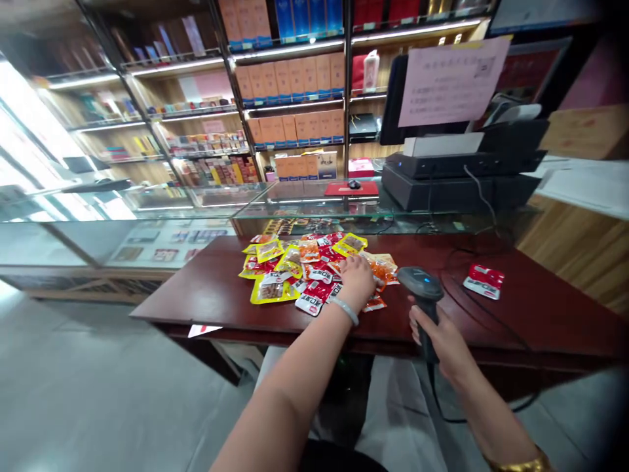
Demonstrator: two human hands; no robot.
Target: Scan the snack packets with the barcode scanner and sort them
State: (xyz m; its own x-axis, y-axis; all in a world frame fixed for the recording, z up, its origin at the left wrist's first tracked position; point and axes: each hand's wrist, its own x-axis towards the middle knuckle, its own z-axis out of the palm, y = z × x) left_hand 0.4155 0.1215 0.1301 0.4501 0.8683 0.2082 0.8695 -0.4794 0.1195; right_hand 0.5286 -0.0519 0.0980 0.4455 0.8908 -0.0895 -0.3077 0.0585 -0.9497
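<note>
My left hand [358, 282], with a pale bangle at the wrist, reaches into a pile of small snack packets. Its fingers are bent together over a packet, which the hand mostly hides. Yellow-edged packets [272, 290] lie on the left of the pile, red-and-white packets [318, 294] in the middle, and orange packets [384, 267] just right of the hand. In my right hand [445, 337] is a dark barcode scanner [420, 282], gripped by its handle, head up. A single red-and-white packet [484, 282] lies apart, to the right of the scanner.
The dark red wooden desk [196, 288] meets a glass counter [304, 196] at its back. A monitor [393, 105] with a pink sheet stands above a black cash drawer [457, 190]. A black cable [491, 314] crosses the desk's right side. Stocked shelves [295, 101] line the wall.
</note>
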